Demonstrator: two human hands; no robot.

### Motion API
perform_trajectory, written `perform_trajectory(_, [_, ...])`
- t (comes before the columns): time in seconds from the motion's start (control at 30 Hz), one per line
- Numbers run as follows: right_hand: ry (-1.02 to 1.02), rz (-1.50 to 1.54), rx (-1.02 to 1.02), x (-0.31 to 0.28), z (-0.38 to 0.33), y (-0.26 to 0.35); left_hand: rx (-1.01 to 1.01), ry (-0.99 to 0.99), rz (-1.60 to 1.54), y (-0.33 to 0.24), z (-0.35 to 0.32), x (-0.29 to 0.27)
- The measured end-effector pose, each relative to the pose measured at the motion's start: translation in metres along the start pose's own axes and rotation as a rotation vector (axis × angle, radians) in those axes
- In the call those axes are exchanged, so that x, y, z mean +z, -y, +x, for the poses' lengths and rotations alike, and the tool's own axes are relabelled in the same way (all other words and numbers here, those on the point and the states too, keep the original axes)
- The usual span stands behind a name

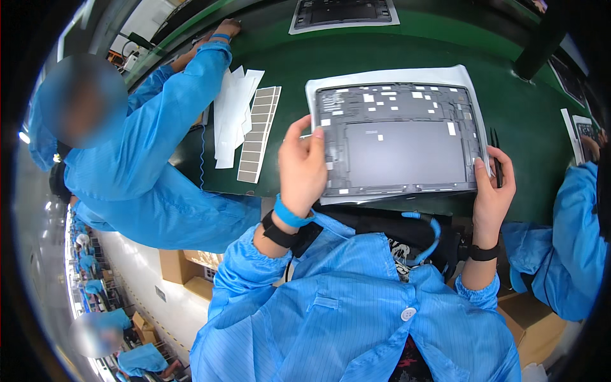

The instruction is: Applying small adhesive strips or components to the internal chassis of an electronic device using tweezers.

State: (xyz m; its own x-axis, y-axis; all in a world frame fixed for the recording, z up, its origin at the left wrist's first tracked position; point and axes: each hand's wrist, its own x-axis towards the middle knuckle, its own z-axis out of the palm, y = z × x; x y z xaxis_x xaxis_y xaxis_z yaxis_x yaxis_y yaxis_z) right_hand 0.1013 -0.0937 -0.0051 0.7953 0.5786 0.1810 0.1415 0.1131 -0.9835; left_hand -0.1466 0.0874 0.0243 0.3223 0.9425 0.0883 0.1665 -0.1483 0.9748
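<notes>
A dark grey tablet housing [407, 153] lies face up over a white sheet [388, 77], its inner side dotted with small white patches. Gripping its left edge is my left hand [302, 169], thumb on top. My right hand [495, 194] closes on the lower right corner, its thumb against the frame. Black tweezers [494, 143] stick up beside the right fingers; whether that hand also holds them I cannot tell. The housing's near edge reaches the table's front edge.
Left on the green table [280, 57] are white paper sheets [232, 118] and a strip of grey-brown labels [259, 135]. Another housing [344, 11] lies at the back. Co-workers in blue sit at left [127, 153] and right [576, 235]. A dark post [541, 44] stands back right.
</notes>
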Motion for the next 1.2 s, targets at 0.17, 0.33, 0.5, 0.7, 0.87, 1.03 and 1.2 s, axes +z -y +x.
perform_trajectory(0.17, [-0.112,-0.512,-0.084,-0.010,0.011,-0.006,0.063,0.059,0.326,0.026,0.012,0.025])
perform_trajectory(0.33, [-0.124,-1.171,-0.103,-0.013,0.017,-0.010,0.247,0.232,0.620,0.015,-0.011,0.023])
perform_trajectory(0.5, [-0.262,-0.999,-0.176,-0.023,0.016,-0.011,0.429,0.252,0.786,0.029,-0.032,-0.010])
perform_trajectory(0.7, [-0.258,-0.233,-0.074,-0.033,-0.004,0.041,0.447,0.276,0.939,0.038,-0.043,-0.022])
perform_trajectory(0.87, [0.458,0.007,0.185,0.097,-0.012,0.050,0.477,0.303,0.845,0.050,-0.037,-0.019])
perform_trajectory(1.03, [0.543,0.002,0.210,0.193,-0.008,0.019,0.498,0.297,0.811,0.047,-0.036,-0.022])
perform_trajectory(1.2, [0.515,-0.092,0.264,0.207,-0.006,0.009,0.503,0.290,0.784,0.047,-0.035,-0.022])
